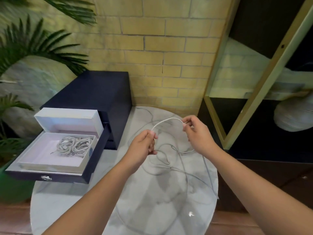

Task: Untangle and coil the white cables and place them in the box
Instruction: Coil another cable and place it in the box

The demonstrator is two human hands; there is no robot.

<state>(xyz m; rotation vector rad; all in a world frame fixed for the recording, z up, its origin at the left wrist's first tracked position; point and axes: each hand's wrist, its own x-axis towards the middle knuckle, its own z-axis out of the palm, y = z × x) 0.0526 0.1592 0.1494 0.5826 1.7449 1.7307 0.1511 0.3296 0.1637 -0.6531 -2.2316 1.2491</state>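
A white cable [166,119] arches between my two hands above the round marble table [71,197]. My left hand [142,148] pinches one part of it between thumb and fingers. My right hand [196,133] pinches the cable near its end. The rest of the cable [179,168] lies in loose loops on the table below my hands and trails to the right edge. A white box [50,164] sits open in a pulled-out dark drawer at the left. Coiled white cables [74,145] lie inside it.
A dark blue drawer cabinet [94,92] stands at the table's back left, its open drawer [45,175] jutting toward me. Palm leaves [33,44] hang at the left. A brick wall [160,56] is behind and a black, gold-framed shelf [254,82] at the right.
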